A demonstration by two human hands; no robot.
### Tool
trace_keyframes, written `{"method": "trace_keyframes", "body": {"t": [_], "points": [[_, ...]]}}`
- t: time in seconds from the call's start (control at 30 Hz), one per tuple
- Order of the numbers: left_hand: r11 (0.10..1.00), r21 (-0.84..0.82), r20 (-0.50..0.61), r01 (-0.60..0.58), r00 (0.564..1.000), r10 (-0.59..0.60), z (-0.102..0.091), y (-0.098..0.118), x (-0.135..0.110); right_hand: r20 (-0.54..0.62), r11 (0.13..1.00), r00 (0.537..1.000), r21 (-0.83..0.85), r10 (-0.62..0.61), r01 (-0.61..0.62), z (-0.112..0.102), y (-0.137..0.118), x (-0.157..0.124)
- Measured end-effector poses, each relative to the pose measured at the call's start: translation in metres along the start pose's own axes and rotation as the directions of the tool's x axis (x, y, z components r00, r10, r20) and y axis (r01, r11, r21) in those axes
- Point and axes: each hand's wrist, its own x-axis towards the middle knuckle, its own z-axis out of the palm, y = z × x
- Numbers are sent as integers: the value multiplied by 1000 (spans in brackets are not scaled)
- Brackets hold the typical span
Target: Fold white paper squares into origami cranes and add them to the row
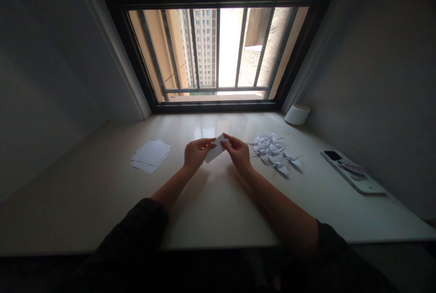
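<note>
Between my two hands, above the middle of the pale sill, is a folded piece of white paper (215, 151). My left hand (198, 151) pinches its left edge between thumb and fingers. At the upper right corner, my right hand (237, 148) grips the same paper, thumb on the near face. Left of my hands lies a loose stack of white paper sheets (151, 154). A heap of folded paper cranes (272, 147) sits just right of my right hand, their thin points sticking out.
A white cylindrical object (297, 115) stands in the back right corner by the window frame. Along the right wall lies a phone in a pale case (354, 172). The barred window (218, 57) closes off the back, and the sill's front edge (218, 248) runs below my forearms.
</note>
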Motion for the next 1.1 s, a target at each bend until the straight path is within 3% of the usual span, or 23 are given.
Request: {"method": "trace_keyframes", "body": {"t": [0.53,0.77,0.93,1.1], "points": [[998,0,15,-60,998,60,-1,-4,1,7,995,1000,96,-2,1,1,-3,0],[1000,-17,81,-4,997,5,-2,-11,4,58,999,998,-26,-39,41,-6,-8,4],[976,-203,45,78,996,-71,2,-11,5,24,999,1000,-49,9,-8,-6,-7,5],[912,-387,12,137,990,-143,7,-9,4,147,987,986,-149,83,-61,-4,-1,1]]}}
